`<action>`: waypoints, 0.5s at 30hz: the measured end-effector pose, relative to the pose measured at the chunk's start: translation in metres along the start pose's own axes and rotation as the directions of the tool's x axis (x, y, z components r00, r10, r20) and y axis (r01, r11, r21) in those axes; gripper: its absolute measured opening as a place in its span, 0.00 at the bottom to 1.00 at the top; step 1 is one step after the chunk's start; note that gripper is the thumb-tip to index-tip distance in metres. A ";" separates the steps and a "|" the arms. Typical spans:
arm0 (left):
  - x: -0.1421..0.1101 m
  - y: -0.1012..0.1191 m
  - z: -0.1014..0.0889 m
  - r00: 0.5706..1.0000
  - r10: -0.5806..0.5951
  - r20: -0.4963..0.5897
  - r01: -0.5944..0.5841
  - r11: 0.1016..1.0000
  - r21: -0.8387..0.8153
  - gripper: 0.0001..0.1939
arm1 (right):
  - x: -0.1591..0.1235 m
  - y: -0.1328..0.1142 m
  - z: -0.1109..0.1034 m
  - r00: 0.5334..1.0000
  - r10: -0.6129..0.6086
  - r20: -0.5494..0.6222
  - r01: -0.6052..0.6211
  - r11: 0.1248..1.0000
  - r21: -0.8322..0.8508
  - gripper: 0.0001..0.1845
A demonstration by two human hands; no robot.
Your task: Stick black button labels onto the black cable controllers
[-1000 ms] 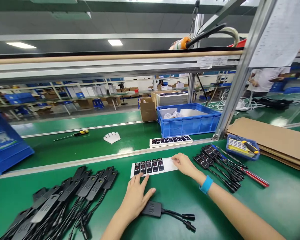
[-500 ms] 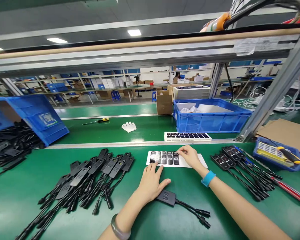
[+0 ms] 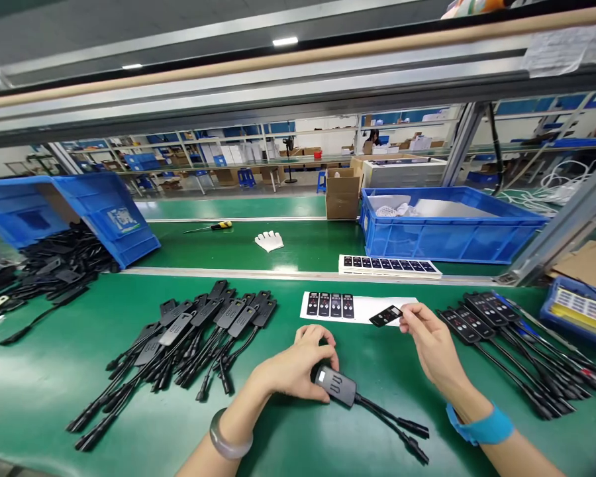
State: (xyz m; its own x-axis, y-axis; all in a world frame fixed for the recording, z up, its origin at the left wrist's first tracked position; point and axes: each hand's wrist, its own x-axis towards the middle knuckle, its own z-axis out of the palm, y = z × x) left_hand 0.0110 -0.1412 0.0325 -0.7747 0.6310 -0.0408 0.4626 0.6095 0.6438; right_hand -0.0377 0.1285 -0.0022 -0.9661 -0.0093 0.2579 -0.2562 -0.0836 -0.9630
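My right hand [image 3: 432, 341] pinches a black label sticker [image 3: 386, 316] by its right end, above the white backing sheet [image 3: 365, 310]. Several black labels still lie on the left part of that sheet. My left hand [image 3: 302, 364] has thumb and fingers curled around the left end of a small black cable controller [image 3: 338, 386], which rests on the green table. Two leads with connectors run from the controller to the lower right. On the right lies a group of controllers [image 3: 469, 324] with labels on their faces. A pile of unlabelled ones [image 3: 179, 328] spreads on the left.
Beyond the metal strip stand a blue bin [image 3: 447, 228] and a stack of label sheets [image 3: 390, 266]. A white glove [image 3: 269, 241] and a screwdriver [image 3: 213, 226] lie further left. A tipped blue crate [image 3: 112, 218] spills black cables. A small blue tray [image 3: 576, 311] sits at right.
My right hand has peeled a label off the sheet and moved right with it. My left hand has left the sheet's edge and closed around the controller's end. The view has shifted slightly.
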 end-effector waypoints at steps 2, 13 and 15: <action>0.000 0.007 0.000 0.995 0.074 -0.070 -0.086 0.976 -0.201 0.20 | -0.003 -0.005 0.002 0.999 0.029 0.021 -0.031 0.991 0.130 0.11; 0.028 0.028 0.059 0.941 -0.338 -0.023 -0.018 0.019 -1.000 0.22 | -0.017 -0.026 0.012 0.996 0.049 0.073 -0.072 0.926 0.370 0.07; 0.029 0.030 0.064 0.936 -0.351 0.015 0.022 0.018 -1.000 0.23 | -0.019 -0.025 0.014 0.995 0.053 0.090 -0.082 0.931 0.356 0.07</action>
State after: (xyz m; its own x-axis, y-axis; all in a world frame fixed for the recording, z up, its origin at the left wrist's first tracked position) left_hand 0.0304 -0.0740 0.0021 -0.8815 0.3835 -0.2755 -0.4399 -0.4549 0.7743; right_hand -0.0125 0.1169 0.0183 -0.9717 -0.1029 0.2126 -0.1489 -0.4315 -0.8897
